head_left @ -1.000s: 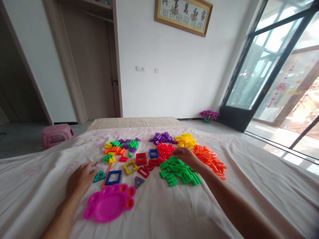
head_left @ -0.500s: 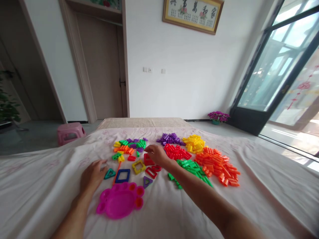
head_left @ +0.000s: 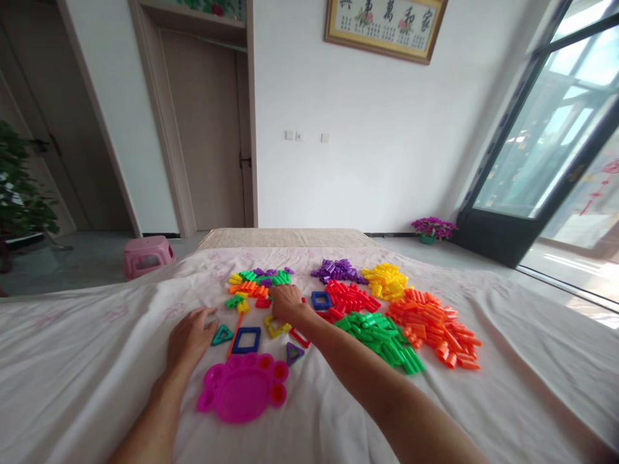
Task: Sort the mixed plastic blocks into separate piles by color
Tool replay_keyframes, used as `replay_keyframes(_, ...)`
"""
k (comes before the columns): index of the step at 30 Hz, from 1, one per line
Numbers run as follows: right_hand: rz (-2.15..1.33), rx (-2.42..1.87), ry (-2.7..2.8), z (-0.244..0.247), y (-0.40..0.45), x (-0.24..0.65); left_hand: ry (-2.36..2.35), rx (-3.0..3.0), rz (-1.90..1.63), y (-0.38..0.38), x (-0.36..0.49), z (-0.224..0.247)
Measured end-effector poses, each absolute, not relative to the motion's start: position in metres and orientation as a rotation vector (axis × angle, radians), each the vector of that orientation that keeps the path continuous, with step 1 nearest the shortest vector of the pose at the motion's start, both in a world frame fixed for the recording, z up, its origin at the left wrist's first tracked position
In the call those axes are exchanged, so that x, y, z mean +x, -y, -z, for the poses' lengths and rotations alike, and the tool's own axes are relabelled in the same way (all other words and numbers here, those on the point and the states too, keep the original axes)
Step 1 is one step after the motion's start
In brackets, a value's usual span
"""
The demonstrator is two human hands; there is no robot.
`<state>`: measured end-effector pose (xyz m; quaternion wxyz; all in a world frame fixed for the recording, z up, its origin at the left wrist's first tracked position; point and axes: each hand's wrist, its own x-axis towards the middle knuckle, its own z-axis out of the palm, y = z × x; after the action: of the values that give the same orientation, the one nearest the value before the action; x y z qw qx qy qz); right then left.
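Note:
My left hand (head_left: 192, 336) rests on the cloth with its fingers apart, just left of a teal triangle frame (head_left: 222, 335). My right hand (head_left: 286, 304) is over the middle, fingers curled downward above a yellow square frame (head_left: 276, 327); what its fingertips hold, if anything, is hidden. A blue square frame (head_left: 246, 340) lies between the hands. Below it sits a magenta paw-shaped tray (head_left: 243, 390) with orange in some of its cups. A purple triangle frame (head_left: 294, 354) is right of the tray. Mixed small pieces (head_left: 249, 288) lie beyond the hands.
Piles of purple (head_left: 337, 270), yellow (head_left: 385, 281), red (head_left: 351, 298), green (head_left: 380, 336) and orange (head_left: 435, 325) pieces cover the right. Another blue square frame (head_left: 321, 300) lies by the red pile. A pink stool (head_left: 149, 256) stands beyond the cloth at left.
My right hand has moved left and slightly nearer, from the red frames to above the yellow square. A blue square frame now shows by the red pile. The whole view has shifted slightly.

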<state>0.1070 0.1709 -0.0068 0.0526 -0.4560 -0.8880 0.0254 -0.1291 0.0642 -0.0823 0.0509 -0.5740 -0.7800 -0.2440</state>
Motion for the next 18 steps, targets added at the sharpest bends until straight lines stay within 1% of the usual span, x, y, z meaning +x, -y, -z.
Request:
replay_keyframes(5,-0.302,-1.269,2.497,-0.013,-0.155,0.151,2.378,-1.745,0.75,-0.062,-0.126,0.078)
replay_keyframes(9,-0.35,-1.096,2.337,-0.029,-0.149,0.213,2.389,-1.744,0.746,-0.061,-0.125,0.077)
replay_keyframes(14,-0.59,-1.095,2.305,-0.026,-0.151,0.297,2.396,-1.762,0.726,-0.063,-0.126,0.079)
replay_keyframes(18,-0.743,-1.117,2.286,-0.02,-0.147,0.342,2.403,-1.768,0.705,-0.064,-0.129,0.082)
